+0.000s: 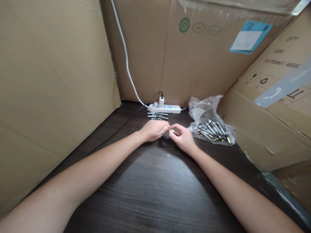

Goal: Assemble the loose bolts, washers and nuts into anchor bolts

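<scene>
Near the middle of the dark table, my right hand (182, 137) is closed round a small metal bolt (175, 132), its tip pointing towards my other hand. My left hand (155, 130) meets it at the fingertips, its fingers pressed together; what they hold, if anything, is hidden. Just beyond my left hand lie several metal bolts (162, 117) with washers (159, 119) beside them. To the right of my right hand, a clear plastic bag (202, 108) lies open with many bolts (215, 128) inside.
A white power strip (173, 109) with a charger (161, 102) stands behind the loose parts. Its black cable (126, 122) runs left across the table (145, 194). Large cardboard boxes (145, 48) enclose the back, left and right sides.
</scene>
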Available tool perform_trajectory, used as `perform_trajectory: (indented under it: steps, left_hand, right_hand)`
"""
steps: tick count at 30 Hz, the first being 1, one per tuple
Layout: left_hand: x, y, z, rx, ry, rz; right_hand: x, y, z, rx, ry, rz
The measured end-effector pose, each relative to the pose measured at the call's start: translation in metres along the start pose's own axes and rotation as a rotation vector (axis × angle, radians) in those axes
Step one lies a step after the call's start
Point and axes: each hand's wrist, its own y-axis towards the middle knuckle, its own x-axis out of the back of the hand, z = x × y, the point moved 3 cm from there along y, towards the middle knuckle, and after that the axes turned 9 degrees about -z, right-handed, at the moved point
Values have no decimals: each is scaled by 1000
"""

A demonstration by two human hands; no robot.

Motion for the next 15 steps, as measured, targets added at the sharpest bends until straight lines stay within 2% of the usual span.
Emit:
perform_trajectory:
  steps: [4, 8, 15]
  left_hand:
    - [6, -2, -2, -7, -78, -74]
    - [6, -3, -4, -14, -111, -17]
    - [3, 0, -5, -15, -108, 9]
  right_hand:
    - [1, 2, 0, -45, 76, -7]
    - [3, 4, 1, -78, 125, -24]
    - [3, 4, 0, -69, 123, -18]
